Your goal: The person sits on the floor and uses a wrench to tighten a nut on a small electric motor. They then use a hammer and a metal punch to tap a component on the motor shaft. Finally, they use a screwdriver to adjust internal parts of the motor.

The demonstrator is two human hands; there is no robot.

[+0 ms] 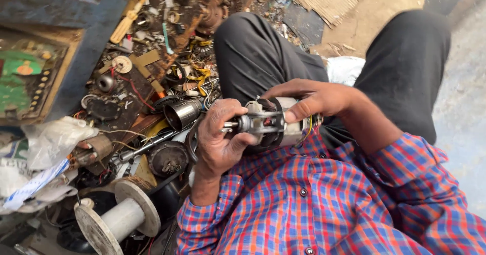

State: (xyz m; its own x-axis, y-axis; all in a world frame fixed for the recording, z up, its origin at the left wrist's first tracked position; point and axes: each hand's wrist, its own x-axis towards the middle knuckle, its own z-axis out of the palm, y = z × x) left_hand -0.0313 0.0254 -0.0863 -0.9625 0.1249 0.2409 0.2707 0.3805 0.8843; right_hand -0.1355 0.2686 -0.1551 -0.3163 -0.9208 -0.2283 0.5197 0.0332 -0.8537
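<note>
Here, both hands hold a small electric motor [268, 126] over the person's lap, between the raised knees in dark trousers [253, 57] and the checked shirt [324, 199]. The left hand [218, 141] has its fingers [223, 114] curled tight around the motor's shaft end, while the right hand [316, 99] clamps its fingers on the pale body of the motor, thumb pressed against the casing beside some thin coloured wires [310, 126]. On the floor just left of the left hand lie a shiny metal cylinder [181, 114], a round dark housing [167, 159] and, nearer the lower left corner, a white empty spool [117, 218] amid scattered scrap parts.
</note>
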